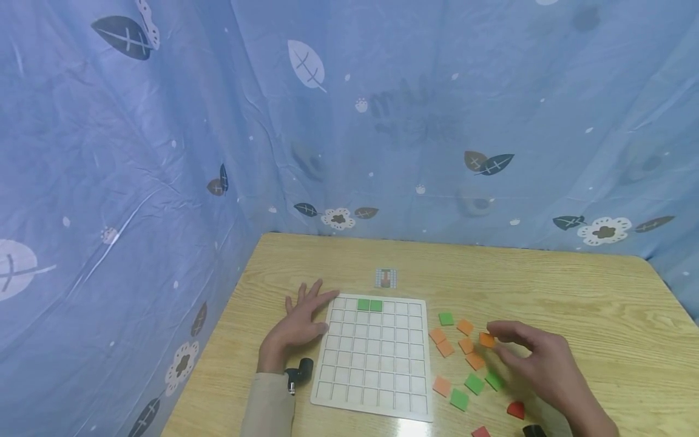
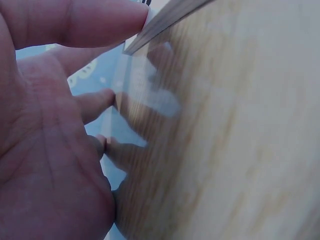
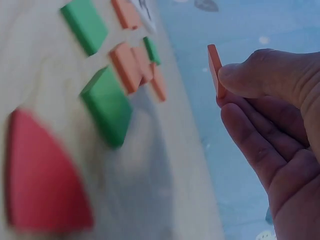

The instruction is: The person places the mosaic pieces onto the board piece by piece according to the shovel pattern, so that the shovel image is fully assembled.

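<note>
Between thumb and fingers, my right hand [image 1: 540,358] pinches an orange square tile [image 3: 215,70], lifted above the table. My left hand [image 1: 297,325] rests on the table with spread fingers, its index fingertip and thumb at the left edge of a white grid board [image 1: 371,409]. Two green square tiles [image 1: 370,305] sit side by side in the board's top row. Right of the board lie several loose orange tiles [image 1: 475,362] and several green tiles [image 1: 459,399]. A red piece with a curved side [image 3: 45,175] lies nearest the right wrist.
A small picture card [image 1: 386,278] lies behind the board on the wooden table [image 1: 546,285]. Another red piece [image 1: 481,432] is cut off at the bottom of the head view. A blue patterned curtain [image 1: 409,121] hangs along the back and left side.
</note>
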Tool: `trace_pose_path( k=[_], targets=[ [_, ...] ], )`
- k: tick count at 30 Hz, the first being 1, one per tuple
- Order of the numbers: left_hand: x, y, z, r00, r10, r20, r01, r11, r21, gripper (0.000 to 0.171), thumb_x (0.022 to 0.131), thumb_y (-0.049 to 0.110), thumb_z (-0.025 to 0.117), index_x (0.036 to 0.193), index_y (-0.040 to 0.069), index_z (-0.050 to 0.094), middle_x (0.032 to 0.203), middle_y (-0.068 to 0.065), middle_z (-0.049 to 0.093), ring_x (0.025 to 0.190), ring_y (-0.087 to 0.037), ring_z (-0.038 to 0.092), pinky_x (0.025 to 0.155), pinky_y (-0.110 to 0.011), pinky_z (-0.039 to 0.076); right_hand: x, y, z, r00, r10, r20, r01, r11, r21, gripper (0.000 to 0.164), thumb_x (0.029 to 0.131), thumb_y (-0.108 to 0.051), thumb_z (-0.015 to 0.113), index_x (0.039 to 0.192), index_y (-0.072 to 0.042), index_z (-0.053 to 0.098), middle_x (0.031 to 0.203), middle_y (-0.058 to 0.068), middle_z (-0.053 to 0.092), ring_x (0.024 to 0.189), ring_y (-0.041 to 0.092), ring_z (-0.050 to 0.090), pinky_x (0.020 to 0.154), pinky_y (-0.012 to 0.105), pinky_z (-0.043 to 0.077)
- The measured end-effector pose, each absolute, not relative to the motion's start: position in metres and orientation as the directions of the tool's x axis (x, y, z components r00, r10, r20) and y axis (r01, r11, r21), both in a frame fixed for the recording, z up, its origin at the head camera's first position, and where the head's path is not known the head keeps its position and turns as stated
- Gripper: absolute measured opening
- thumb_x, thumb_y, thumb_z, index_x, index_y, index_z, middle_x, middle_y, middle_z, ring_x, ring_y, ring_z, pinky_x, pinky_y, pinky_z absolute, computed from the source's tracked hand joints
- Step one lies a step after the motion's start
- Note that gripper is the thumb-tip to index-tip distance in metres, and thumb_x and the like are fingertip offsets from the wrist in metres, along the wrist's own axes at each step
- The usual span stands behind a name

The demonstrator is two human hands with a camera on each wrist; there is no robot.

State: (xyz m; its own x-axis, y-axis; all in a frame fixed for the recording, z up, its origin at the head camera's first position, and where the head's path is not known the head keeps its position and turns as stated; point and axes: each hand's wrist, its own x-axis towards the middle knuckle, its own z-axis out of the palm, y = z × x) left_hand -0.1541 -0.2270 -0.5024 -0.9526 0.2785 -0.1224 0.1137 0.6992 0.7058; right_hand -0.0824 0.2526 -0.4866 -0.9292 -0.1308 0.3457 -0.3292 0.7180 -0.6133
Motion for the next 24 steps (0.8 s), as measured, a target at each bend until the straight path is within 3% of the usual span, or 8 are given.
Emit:
trace_pose_path(
  k=[8,15,24],
  targets=[
    [-0.154,-0.227,-0.503,-0.954,0.275,-0.117,0.115,0.7,0.705,0.081,0.086,0.006,0.066,0.165,0.021,0.052,0.184,-0.018,0.013,0.169,-0.049,-0.013,0.126,-0.078,-0.02,-0.095,0.231,-0.478,-0.904,-0.188,0.383,-0.406,0.656,-0.636,0.04,0.084,-0.005,0.092,0.121,-0.019,0.083,0.112,-0.006,0.084,0.105,-0.009,0.072,0.081,0.008,0.056],
    [-0.154,-0.227,-0.503,-0.953,0.279,-0.115,0.121,0.703,0.701,0.081,0.086,0.006,0.066,0.165,0.021,0.052,0.184,-0.018,0.013,0.169,-0.05,-0.013,0.126,-0.079,-0.019,-0.105,0.212,-0.475,-0.875,-0.225,0.429,-0.467,0.625,-0.626,0.04,0.085,-0.002,0.09,0.121,-0.018,0.083,0.109,-0.005,0.085,0.1,-0.003,0.076,0.083,0.01,0.058],
    [-0.154,-0.227,-0.503,-0.954,0.279,-0.114,0.121,0.702,0.702,0.081,0.086,0.006,0.066,0.164,0.021,0.052,0.184,-0.018,0.013,0.169,-0.05,-0.012,0.126,-0.079,-0.019,-0.115,0.186,-0.463,-0.902,-0.229,0.367,-0.425,0.633,-0.648,0.037,0.089,-0.008,0.089,0.123,-0.021,0.083,0.113,-0.007,0.084,0.103,0.018,0.081,0.085,0.042,0.068]
  ],
)
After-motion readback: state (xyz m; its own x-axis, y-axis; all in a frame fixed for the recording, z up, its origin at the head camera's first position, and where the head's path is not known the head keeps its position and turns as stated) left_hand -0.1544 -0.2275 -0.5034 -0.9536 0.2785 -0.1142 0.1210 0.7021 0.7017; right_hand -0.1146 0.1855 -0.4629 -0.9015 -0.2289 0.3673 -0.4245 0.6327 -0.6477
